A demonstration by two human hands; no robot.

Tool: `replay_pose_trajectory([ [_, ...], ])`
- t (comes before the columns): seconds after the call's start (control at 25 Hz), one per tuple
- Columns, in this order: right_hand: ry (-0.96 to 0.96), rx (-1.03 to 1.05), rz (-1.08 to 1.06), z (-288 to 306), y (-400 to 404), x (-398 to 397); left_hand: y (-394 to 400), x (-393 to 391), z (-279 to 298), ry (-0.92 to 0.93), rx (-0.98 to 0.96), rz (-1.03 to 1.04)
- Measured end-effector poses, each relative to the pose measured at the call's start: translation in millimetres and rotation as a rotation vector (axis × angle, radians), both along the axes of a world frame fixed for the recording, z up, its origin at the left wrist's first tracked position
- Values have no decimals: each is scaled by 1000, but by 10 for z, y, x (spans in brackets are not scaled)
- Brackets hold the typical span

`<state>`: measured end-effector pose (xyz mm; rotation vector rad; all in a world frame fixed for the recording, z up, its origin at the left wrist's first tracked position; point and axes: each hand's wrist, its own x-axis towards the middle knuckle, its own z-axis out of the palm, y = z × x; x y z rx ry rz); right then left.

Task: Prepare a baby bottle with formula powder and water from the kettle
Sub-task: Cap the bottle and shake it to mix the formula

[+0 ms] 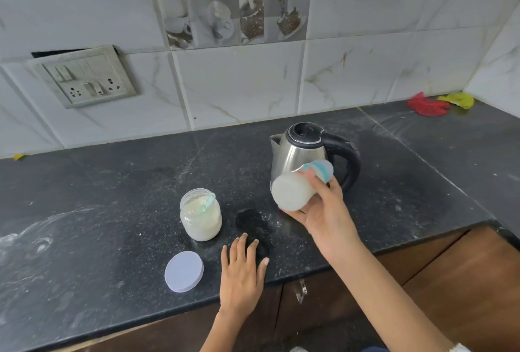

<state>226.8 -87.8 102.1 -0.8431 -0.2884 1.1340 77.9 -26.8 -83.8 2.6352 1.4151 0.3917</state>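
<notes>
My right hand (323, 208) grips a baby bottle (292, 191) filled with milky white liquid. The bottle is tilted on its side in the air, its base toward me and its teal-striped capped top pointing toward the kettle. The steel kettle (298, 151) with a black lid and handle stands just behind the bottle. An open glass jar of formula powder (200, 215) with a teal scoop inside stands to the left. Its pale round lid (184, 271) lies flat near the counter's front edge. My left hand (242, 270) rests flat on the counter with straight fingers.
The black stone counter (112, 196) is dusted with powder and has a dark wet patch (251, 225) between jar and kettle. A wall socket plate (84, 78) is at the back left. Red and yellow cloths (439, 102) lie in the far right corner.
</notes>
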Motion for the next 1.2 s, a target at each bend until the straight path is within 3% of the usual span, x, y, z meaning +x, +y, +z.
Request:
replay_pose_trajectory([
  [0.16, -199, -21, 192, 4, -114, -118, -14, -7, -2, 28, 14, -4],
  [0.32, -121, 54, -17, 72, -22, 69, -17, 7, 7, 6, 5, 7],
  [0.48, -263, -41, 247, -26, -173, -155, -8, -29, -59, 21, 22, -25],
  [0.64, -94, -12, -6, 17, -2, 109, -13, 20, 0, -7, 8, 14],
  [0.8, -257, -64, 209, -55, -141, -104, 1, -18, -73, 9, -14, -16],
  [0.96, -123, -8, -63, -25, 1, 138, 4, 24, -31, 4, -44, 27],
  [1.12, -302, -49, 209, -88, -194, -128, 14, -21, -112, 67, -22, -22],
  [1.2, -250, -3, 112, -114, -103, 14, 6, -13, -64, 31, -46, 4],
])
